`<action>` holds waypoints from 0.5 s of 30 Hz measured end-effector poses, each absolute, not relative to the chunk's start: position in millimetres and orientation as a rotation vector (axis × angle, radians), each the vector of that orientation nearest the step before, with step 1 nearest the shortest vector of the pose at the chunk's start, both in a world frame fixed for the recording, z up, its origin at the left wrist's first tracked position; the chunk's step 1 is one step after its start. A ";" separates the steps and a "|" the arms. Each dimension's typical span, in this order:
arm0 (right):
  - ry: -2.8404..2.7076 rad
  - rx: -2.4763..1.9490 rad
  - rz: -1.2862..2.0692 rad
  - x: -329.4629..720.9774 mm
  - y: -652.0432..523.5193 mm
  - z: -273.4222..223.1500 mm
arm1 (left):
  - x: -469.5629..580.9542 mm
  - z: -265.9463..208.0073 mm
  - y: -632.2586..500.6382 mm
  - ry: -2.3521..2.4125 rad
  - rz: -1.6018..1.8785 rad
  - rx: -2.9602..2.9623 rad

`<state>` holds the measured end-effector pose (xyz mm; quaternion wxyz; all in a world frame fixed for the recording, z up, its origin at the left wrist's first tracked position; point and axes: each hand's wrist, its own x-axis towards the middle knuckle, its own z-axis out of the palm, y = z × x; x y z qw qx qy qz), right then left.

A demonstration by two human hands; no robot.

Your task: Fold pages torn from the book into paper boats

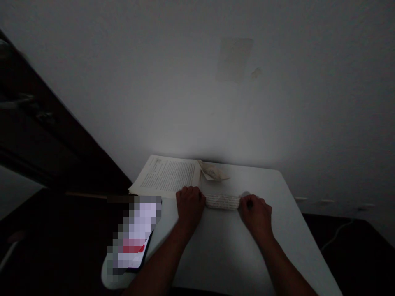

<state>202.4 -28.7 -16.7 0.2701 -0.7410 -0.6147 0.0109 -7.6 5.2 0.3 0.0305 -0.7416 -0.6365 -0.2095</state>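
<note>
Between my two hands a folded strip of printed paper (pixel 222 202) lies level, close to the white tabletop. My left hand (pixel 190 202) is closed at the strip's left end, knuckles up. At the right end my right hand (pixel 256 209) pinches the paper, its fingers curled in. Just beyond the strip sits a folded paper boat (pixel 213 172) made of printed paper. A sheet or booklet of printed pages (pixel 168 176) lies flat behind my left hand, and the boat touches or nearly touches its right edge.
A phone (pixel 135 234) with a lit, blurred-out screen lies at the left edge of the white table (pixel 293 238). The pale wall (pixel 185 102) rises behind the table. A dark door (pixel 46 119) stands at the left, and a thin cable (pixel 336 235) hangs at the right.
</note>
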 end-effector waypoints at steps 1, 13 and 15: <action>-1.678 -2.032 0.001 201.8 -28.6 -16.7 | -7.0 0.2 5.0 -1.948 -0.622 -2.289; -1.771 -2.105 -0.191 194.6 -32.2 -14.3 | -3.6 -1.7 2.2 -1.875 -0.533 -2.291; -1.764 -2.080 -0.185 193.9 -32.7 -12.9 | -3.1 -2.1 1.4 -1.889 -0.544 -2.285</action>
